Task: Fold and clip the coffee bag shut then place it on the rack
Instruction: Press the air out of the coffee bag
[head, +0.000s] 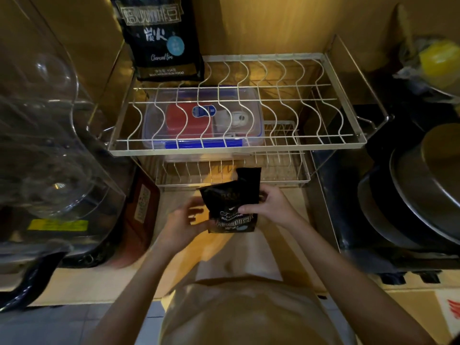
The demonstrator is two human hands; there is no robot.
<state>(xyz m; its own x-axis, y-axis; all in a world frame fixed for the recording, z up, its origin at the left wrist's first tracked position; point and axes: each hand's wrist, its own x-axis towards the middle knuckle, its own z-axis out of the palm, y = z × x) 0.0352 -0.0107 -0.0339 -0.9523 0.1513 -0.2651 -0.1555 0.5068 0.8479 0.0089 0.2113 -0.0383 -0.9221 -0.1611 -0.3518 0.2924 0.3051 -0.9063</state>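
A small black coffee bag [230, 202] with white lettering is held in front of me, over the wooden counter and just before the rack. Its top is bent over, one flap sticking up at the right. My left hand [185, 221] grips the bag's lower left side. My right hand [270, 206] pinches its right edge, thumb across the front. The wire rack [348, 143] has an upper tier of wavy wires and a lower tier [281, 181] behind the bag. I see no clip.
A large black coffee bag [164, 38] stands at the rack's back left corner. A clear lidded box [201, 118] with blue clasps lies under the upper tier. Clear glass vessels [44, 135] crowd the left; dark pans [418, 195] are stacked on the right.
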